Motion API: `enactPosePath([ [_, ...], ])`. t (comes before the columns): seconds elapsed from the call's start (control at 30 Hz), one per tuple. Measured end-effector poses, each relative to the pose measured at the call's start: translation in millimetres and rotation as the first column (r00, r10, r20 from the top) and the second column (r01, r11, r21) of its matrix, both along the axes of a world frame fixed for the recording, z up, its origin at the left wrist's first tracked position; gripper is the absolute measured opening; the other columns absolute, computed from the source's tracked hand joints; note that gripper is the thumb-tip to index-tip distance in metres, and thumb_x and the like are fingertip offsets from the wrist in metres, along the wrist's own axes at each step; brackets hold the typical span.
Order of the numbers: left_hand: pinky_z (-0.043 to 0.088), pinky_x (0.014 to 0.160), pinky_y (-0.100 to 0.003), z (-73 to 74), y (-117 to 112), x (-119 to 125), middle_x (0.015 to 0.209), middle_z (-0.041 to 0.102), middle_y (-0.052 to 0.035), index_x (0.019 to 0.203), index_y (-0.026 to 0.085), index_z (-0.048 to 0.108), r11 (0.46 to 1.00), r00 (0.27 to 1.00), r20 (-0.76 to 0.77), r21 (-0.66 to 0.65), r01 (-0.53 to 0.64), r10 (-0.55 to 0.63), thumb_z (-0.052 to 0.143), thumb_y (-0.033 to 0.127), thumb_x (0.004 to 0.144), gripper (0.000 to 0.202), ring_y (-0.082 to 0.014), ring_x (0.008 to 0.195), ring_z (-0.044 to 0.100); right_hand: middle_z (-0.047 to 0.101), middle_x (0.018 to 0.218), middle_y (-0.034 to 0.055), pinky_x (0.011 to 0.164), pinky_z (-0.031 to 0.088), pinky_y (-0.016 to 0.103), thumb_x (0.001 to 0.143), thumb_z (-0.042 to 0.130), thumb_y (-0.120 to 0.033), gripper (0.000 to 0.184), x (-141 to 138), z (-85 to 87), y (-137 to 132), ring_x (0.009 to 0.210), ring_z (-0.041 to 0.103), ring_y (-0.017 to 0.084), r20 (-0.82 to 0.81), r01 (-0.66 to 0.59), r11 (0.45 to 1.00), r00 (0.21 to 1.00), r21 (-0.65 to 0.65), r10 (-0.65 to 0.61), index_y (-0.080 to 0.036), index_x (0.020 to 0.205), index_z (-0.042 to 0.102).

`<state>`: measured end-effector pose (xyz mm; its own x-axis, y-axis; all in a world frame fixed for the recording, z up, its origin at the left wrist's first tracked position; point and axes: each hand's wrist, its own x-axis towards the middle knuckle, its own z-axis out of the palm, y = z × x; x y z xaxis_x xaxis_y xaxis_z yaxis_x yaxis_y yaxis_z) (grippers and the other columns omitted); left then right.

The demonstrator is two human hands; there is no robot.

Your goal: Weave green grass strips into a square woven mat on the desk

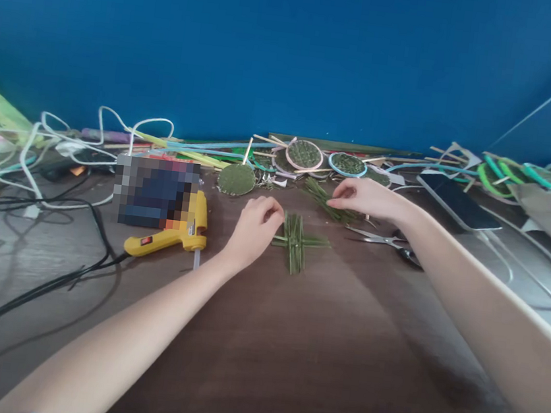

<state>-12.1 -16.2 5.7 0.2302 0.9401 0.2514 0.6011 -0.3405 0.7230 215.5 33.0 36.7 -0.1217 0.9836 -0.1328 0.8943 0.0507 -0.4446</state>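
Note:
A small cross-shaped weave of green leaf strips (296, 243) lies flat on the table in front of me. My left hand (257, 229) rests at its upper left edge, fingers curled in a pinch; the fingertips touch the weave, and part of its left side is hidden behind them. Beyond and to the right is a loose pile of green leaf strips (317, 193). My right hand (368, 198) reaches over that pile with thumb and fingers closed at the strips. The strip between those fingertips is too small to see clearly.
A yellow glue gun (197, 221) lies left, near a pixelated dark object (154, 196). Scissors (376, 238) lie under my right forearm, a phone (458, 201) beyond it. Round green-filled discs (304, 155) line the back by the blue partition (293, 49). Cables (99, 226) tangle at left.

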Motion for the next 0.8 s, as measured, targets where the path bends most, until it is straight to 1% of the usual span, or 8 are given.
enactPosePath([
  [0.07,0.037,0.079,-0.031,0.2,0,-1,0.072,0.054,-0.0006,0.062,0.02,0.047,0.999,0.999,0.019,0.004,-0.043,0.043,0.038,0.017,0.079,0.019,-0.0175,0.082,0.048,0.066,0.088,0.0083,0.058,0.044,0.032,0.065,0.064,-0.05,0.036,-5,3.3,6,0.073,0.06,0.021,0.082,0.005,1.0,0.997,-0.012,-0.004,-0.018,0.082,0.058],
  [0.17,0.037,0.079,-0.031,0.3,0,-1,0.073,0.055,-0.0007,0.061,0.02,0.047,0.996,0.996,0.021,-0.001,-0.089,0.089,0.037,0.019,0.079,0.021,-0.0182,0.084,0.048,0.066,0.084,0.0067,0.057,0.043,0.031,0.064,0.067,-0.043,0.03,-12,0.4,13,0.073,0.06,0.021,0.142,-0.048,0.999,0.989,-0.012,0.05,-0.02,0.079,0.058],
  [0.27,0.036,0.077,-0.031,-0.1,0,-1,0.072,0.054,-0.0007,0.061,0.02,0.046,0.996,0.996,0.011,0.004,-0.092,0.092,0.037,0.019,0.08,0.021,-0.0183,0.083,0.048,0.066,0.079,0.0054,0.055,0.042,0.029,0.067,0.065,-0.033,0.017,-10,-3.8,17,0.068,0.06,0.018,0.112,-0.073,0.997,0.991,-0.027,0.076,-0.02,0.076,0.059],
  [0.33,0.036,0.077,-0.031,-0.1,0,-1,0.072,0.055,-0.0008,0.06,0.02,0.046,0.996,0.996,0.005,0.007,-0.094,0.093,0.037,0.019,0.08,0.022,-0.0183,0.083,0.049,0.066,0.075,0.0048,0.054,0.042,0.029,0.068,0.063,-0.032,0.013,-5,-3.1,18,0.063,0.059,0.017,0.09,-0.082,0.996,0.992,-0.04,0.085,-0.02,0.074,0.061],
  [0.5,0.037,0.077,-0.032,0.6,0,-1,0.073,0.055,-0.0012,0.062,0.02,0.049,0.993,0.993,-0.015,0.016,-0.117,0.117,0.035,0.019,0.08,0.023,-0.0185,0.083,0.05,0.065,0.062,0.0034,0.053,0.043,0.03,0.072,0.058,-0.036,0.018,4,7.4,15,0.059,0.059,0.017,0.024,-0.11,0.993,0.993,-0.045,0.112,-0.02,0.07,0.067],
  [0.6,0.037,0.077,-0.032,0.3,0,-1,0.073,0.055,-0.001,0.061,0.02,0.049,0.993,0.993,-0.006,0.016,-0.117,0.117,0.035,0.02,0.081,0.024,-0.0181,0.082,0.05,0.065,0.062,0.0031,0.055,0.045,0.03,0.071,0.058,-0.035,0.018,4,12.0,13,0.06,0.059,0.017,-0.009,-0.079,0.995,0.997,-0.064,0.079,-0.021,0.069,0.068],
  [0.7,0.036,0.076,-0.031,-0.8,1,-1,0.072,0.055,-0.0007,0.061,0.02,0.05,0.994,0.994,0.01,0.026,-0.109,0.109,0.035,0.02,0.081,0.024,-0.0176,0.08,0.05,0.066,0.06,0.0027,0.057,0.046,0.031,0.069,0.06,-0.034,0.016,4,14.3,13,0.059,0.059,0.016,0.008,-0.038,0.997,0.999,-0.065,0.038,-0.022,0.068,0.07],
  [0.8,0.037,0.075,-0.03,-2.1,2,-1,0.071,0.055,-0.0003,0.061,0.02,0.051,0.994,0.994,0.02,0.023,-0.111,0.111,0.036,0.02,0.08,0.025,-0.0172,0.079,0.05,0.068,0.064,0.0028,0.058,0.047,0.032,0.068,0.061,-0.033,0.015,8,15.0,16,0.059,0.059,0.017,-0.012,-0.043,0.997,0.999,-0.069,0.043,-0.023,0.068,0.072],
])
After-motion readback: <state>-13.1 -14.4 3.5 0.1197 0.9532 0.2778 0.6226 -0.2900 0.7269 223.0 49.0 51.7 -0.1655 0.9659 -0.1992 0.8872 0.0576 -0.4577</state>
